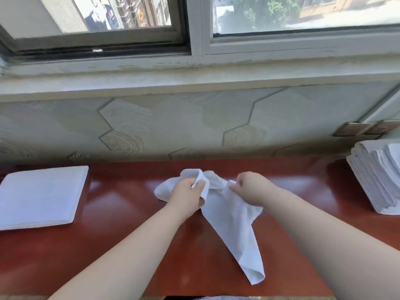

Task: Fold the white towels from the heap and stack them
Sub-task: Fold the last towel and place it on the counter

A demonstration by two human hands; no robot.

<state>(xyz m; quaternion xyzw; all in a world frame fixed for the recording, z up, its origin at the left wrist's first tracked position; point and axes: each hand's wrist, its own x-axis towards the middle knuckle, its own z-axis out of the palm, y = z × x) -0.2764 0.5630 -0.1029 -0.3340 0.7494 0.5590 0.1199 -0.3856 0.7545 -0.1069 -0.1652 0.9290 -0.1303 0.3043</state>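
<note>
Over the surface (129, 202), the left hand (187, 192) and right hand (253, 189) are both pinching the bunched towel (231, 221); guessing mismatched corners are risking a crooked fold.

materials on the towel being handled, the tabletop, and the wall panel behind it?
The towel looks like soft woven cloth, likely cotton terry: matte white, drapes limp and creases. The tabletop is glossy reddish-brown with mirror-like light patches: lacquered wood or laminate, can't tell which. The wall panel shows pale matte hexagons with ring grain, probably a printed or embossed covering.
</note>
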